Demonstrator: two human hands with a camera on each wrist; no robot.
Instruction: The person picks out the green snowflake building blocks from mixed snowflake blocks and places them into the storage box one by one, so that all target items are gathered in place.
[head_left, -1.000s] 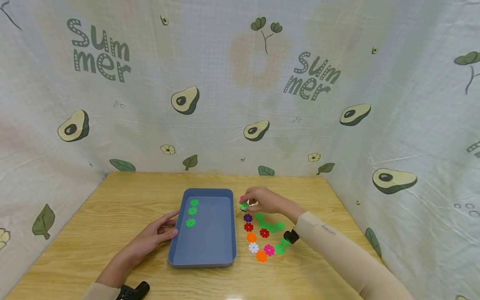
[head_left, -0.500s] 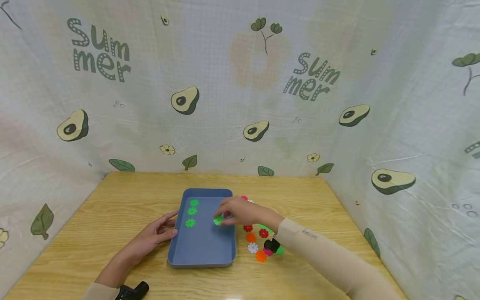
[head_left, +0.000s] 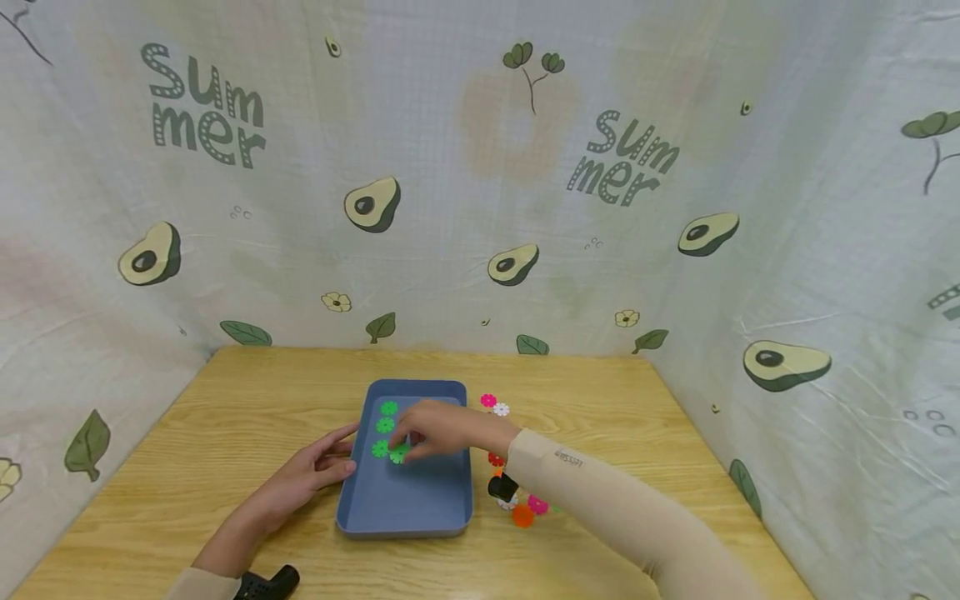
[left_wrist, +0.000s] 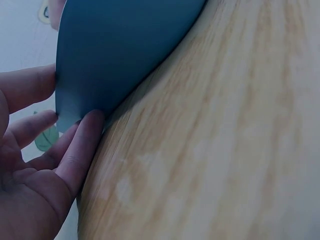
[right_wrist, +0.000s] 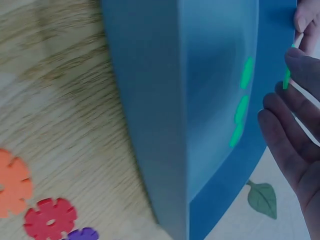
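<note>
Swung leftward past the blue tray's (head_left: 405,508) right edge, the right hand (head_left: 435,427) pinches a green disc (head_left: 399,456) over its floor, near three others (head_left: 386,426); the left hand's (head_left: 303,472) extended fingers touch the left edge.

I have a wood-grained table (head_left: 300,383) in view, a blue-grey tray (head_left: 405,504) about midway between its side edges. Toward the right edge I see a pink disc (head_left: 488,400) closest to the far edge, then a white disc (head_left: 501,409), red disc (head_left: 496,459) and orange disc (head_left: 523,517).
</note>
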